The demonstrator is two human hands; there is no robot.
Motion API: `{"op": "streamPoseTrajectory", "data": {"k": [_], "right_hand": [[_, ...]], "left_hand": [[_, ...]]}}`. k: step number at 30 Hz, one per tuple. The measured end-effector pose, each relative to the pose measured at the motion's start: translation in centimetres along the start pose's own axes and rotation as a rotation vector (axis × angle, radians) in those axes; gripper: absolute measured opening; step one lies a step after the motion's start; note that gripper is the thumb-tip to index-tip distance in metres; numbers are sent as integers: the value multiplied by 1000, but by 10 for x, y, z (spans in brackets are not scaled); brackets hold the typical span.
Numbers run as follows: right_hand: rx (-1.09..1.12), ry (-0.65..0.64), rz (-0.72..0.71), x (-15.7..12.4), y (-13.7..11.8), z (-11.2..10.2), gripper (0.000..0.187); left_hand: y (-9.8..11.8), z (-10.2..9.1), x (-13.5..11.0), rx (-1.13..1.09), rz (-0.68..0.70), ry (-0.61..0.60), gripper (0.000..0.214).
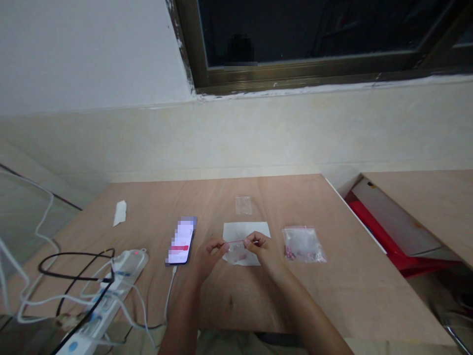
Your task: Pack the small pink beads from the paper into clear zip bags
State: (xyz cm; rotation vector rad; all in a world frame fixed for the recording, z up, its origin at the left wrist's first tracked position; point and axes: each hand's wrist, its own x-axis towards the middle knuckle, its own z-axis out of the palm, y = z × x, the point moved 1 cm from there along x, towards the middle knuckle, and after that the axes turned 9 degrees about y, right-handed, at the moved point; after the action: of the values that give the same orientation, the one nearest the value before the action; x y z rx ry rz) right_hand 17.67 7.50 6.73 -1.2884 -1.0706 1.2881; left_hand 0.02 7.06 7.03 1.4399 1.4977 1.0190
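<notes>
My left hand and my right hand both pinch the top edge of a small clear zip bag with something pink inside, one hand at each end of its red strip. The bag hangs just above a white sheet of paper on the wooden table. Fingers of both hands are closed on the bag's rim.
A larger clear bag of small pink pieces lies to the right. A small empty clear bag lies behind the paper. A phone on a cable, a white power strip with cords and a crumpled tissue are at left.
</notes>
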Motion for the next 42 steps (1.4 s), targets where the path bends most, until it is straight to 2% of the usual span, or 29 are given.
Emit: {"op": "streamPoseTrajectory", "data": {"k": [3,5,8,11,14,16,18,20,24,26,28,32,35,38,42], "right_hand": [[37,-126,47,-10,13,6,27],[25,-136,70,-16,24,6,29],[-41,65,70,-22,31,-11,32],[-195,351,42,-20,23,-44,32],[-569,606,-70,-13,10,-78,27],[-874,731,-79,-9,8,-94,24],[-1129,809,-46,-8,12,-101,24],[-1286,872,-40,-9,16,-102,29],[-1348,996,-118,-16,15,-93,40],[-1301,980,-186,-14,10,-84,37],[-1245,878,-259,-7,6,-71,31],[-1212,500,-337,23,7,-33,30],[-1237,305,-339,53,16,-5,38],[-1278,232,-303,82,28,15,42],[-1258,236,-305,109,37,25,30]], "left_hand": [[0,5,-4,-72,-55,24,24],[-2,8,-7,-117,-103,54,28],[-10,11,-14,-101,-181,124,34],[-26,10,-24,43,-163,176,29],[-46,9,-32,158,-44,194,23],[-57,10,-35,176,16,193,21],[-64,11,-37,185,43,183,20],[-67,13,-37,194,63,189,19],[-66,15,-39,233,93,219,17],[-65,15,-41,260,107,233,16],[-65,16,-42,277,118,247,16],[-63,16,-43,261,114,239,15],[-63,16,-43,237,109,251,15],[-65,16,-42,227,78,256,16],[-64,16,-41,229,51,233,16]]}}
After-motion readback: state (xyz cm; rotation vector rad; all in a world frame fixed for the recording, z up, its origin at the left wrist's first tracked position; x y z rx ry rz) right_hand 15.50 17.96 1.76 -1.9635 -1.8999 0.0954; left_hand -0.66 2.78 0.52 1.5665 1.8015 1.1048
